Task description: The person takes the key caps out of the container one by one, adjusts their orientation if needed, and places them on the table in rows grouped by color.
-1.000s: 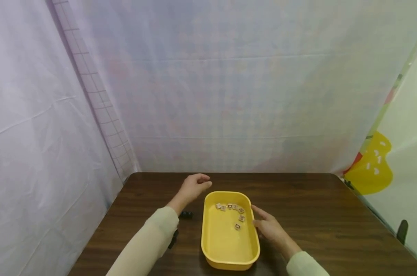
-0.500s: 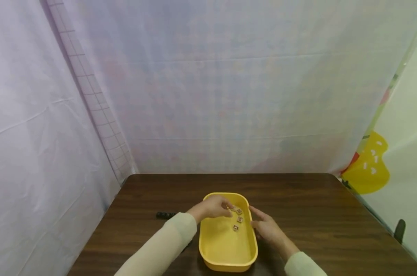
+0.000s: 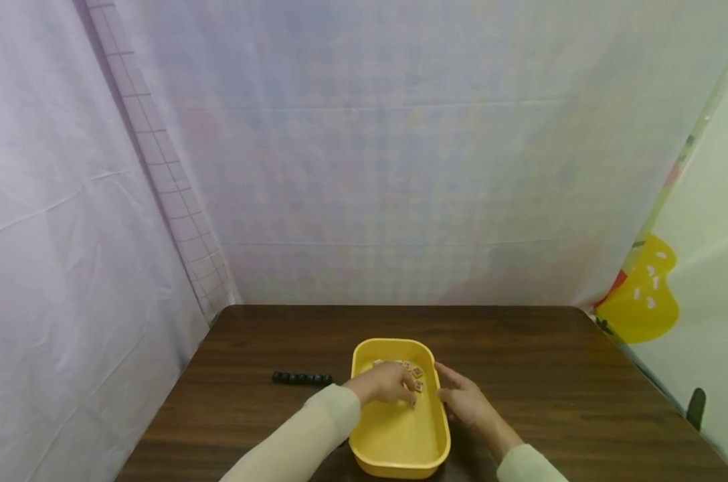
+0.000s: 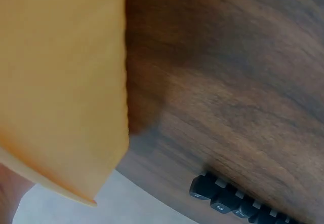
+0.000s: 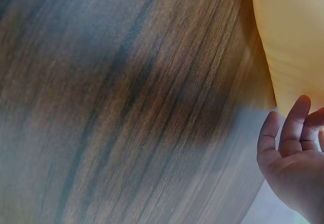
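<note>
A yellow plastic tray stands on the dark wooden table, several small pale square pieces with dark marks lying near its far end. My left hand reaches over the tray's left rim and down inside, fingers bent. Its thumb and fingertips are right at one of the small pieces; I cannot tell whether they pinch it. Against the tray's right side rests my right hand, fingers extended along the outer wall. In the right wrist view, the right hand's fingers are slightly bent beside the yellow wall.
Left of the tray, a row of black keycaps lies on the table; the left wrist view shows white letters on these keycaps. Pale curtains hang behind the table and on the left.
My left hand has come from beyond the tray's left rim down into it, then shifted slightly toward the nearer piece. The keycap row has come into view. My right hand stays at the tray's side.
</note>
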The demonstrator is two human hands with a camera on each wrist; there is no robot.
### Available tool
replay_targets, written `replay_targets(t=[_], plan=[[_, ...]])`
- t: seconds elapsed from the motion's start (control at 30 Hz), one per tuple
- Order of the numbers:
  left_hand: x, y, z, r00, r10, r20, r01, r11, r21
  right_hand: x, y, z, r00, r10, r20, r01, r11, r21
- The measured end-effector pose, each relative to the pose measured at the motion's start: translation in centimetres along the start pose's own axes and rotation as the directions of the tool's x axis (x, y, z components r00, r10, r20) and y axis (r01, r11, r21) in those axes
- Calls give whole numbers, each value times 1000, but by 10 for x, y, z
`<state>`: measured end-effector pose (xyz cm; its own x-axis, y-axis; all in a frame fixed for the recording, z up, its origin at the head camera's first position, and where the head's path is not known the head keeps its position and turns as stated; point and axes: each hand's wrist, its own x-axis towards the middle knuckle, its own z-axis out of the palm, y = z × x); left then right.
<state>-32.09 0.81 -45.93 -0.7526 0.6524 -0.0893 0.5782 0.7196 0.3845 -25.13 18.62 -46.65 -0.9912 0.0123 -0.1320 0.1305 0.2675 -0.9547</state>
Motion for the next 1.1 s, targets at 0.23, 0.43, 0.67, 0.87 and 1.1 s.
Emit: replay_targets(t=[0.23, 0.43, 0.67, 0.87, 1.1], plan=[[0, -2, 6, 1000, -14, -27, 13, 999, -32, 1, 1, 1, 1000, 7, -10, -7, 1000, -10], [-1, -3, 5, 999, -26, -38, 24, 998, -59, 1, 1, 1, 1000, 10, -14, -10, 1000, -11], [-7, -6, -8, 996, -66, -57, 42, 932, -359, 1, 1, 0, 1000, 11, -14, -11, 1000, -11], [-17, -14, -22, 987, -85, -136, 16, 897, -442, 0, 0, 0, 1000, 11, -21, -12, 1000, -28], [-32, -33, -37, 963, -145, -227, 19, 877, -480, 0, -1, 0, 1000, 18, -22, -19, 999, -43]])
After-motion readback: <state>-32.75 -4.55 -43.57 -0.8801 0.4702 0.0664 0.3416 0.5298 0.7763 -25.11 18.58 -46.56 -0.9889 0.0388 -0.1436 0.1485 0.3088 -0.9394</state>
